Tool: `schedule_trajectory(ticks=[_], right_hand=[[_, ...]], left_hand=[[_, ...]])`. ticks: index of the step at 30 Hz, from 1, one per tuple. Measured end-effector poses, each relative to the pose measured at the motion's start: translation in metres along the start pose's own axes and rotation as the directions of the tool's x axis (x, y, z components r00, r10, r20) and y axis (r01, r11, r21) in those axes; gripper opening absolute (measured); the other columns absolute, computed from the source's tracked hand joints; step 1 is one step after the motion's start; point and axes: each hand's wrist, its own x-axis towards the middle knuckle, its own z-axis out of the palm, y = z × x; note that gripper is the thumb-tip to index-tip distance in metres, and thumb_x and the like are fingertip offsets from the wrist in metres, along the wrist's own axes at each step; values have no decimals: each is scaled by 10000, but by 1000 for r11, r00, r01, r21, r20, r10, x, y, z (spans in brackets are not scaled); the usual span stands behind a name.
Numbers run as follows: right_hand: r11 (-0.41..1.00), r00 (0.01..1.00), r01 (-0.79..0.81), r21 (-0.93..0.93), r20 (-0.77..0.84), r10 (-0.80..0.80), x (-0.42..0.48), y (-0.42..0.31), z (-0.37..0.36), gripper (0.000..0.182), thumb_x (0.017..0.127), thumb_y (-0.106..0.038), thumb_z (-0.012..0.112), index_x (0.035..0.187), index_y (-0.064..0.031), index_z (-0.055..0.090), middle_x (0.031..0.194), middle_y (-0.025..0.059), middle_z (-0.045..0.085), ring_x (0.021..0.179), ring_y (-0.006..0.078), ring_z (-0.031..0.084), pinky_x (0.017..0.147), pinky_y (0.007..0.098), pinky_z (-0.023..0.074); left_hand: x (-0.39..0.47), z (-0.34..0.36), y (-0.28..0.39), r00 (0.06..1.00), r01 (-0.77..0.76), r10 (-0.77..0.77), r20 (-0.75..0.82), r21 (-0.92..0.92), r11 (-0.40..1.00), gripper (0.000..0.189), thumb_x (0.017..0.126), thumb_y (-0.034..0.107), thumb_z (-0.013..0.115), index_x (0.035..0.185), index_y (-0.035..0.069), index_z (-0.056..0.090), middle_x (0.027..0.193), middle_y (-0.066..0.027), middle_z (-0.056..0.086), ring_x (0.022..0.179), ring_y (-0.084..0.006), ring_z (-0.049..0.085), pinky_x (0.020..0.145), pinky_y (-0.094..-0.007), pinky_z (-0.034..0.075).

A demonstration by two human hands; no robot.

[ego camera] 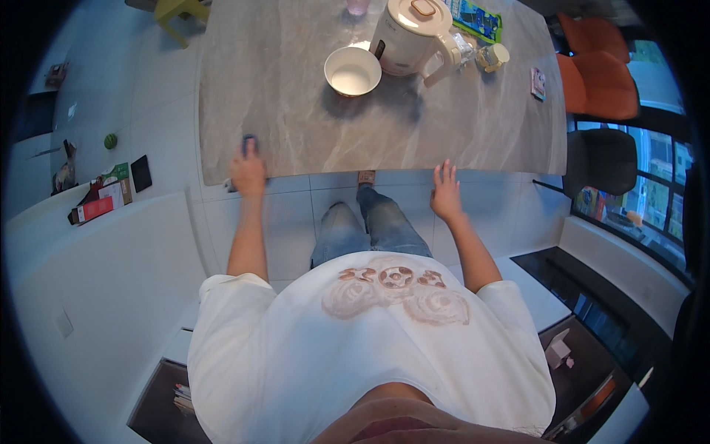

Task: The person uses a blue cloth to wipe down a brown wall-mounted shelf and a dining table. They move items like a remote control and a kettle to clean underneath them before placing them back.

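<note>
My left hand [248,173] is over the near left corner of a grey marble-look table [288,122]. At its fingertips is a small dark object [249,143], blurred; whether the fingers grip it or only touch it is not plain. My right hand [446,191] rests its spread fingertips on the table's near edge and holds nothing. Farther back on the table, a white paper bowl [353,72] stands beside a cream electric kettle [407,41] with its lid on.
Right of the kettle lie a small jar with a cream lid [493,56], a green and blue packet [480,21] and a small pink packet [538,84]. A pink cup [358,6] stands at the back. Orange chairs [602,83] and a dark chair [602,161] flank the right side.
</note>
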Motion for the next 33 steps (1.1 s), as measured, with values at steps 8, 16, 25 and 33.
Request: schedule_trajectory(ticks=[8,16,25,33], right_hand=[[999,999,-8,-54,33,10,4,6,-3,864,800,28,607,1594,-31,270,1695,259,103,1534,506,186,1149,583,396],[995,991,-2,-96,131,15,1,-1,-19,911,806,-70,690,1597,8,245,1696,268,88,1543,490,178,1212,533,323],[885,967,225,407,-207,-150,-14,40,-14,712,726,75,596,1430,-10,534,1570,208,409,1452,445,364,1159,505,396],[770,984,107,629,-176,7,-93,137,22,536,755,90,570,1276,-15,645,1285,132,618,1208,369,573,1036,474,465]], left_hand=[[34,23,-72,903,417,-427,43,151,896,452,988,288,565,1439,283,579,1353,-89,544,1030,-388,583,844,-510,554],[5,2,82,985,158,-154,77,-45,986,453,993,264,551,1445,275,578,1445,-95,531,1096,-383,567,879,-508,501],[-24,-57,417,921,-325,374,114,-307,894,521,912,199,594,1433,219,588,1413,-97,564,1116,-353,569,884,-509,496],[-43,-92,628,276,-829,953,-125,-532,171,471,924,166,567,1391,203,610,1362,-54,572,1162,-283,571,901,-492,507]])
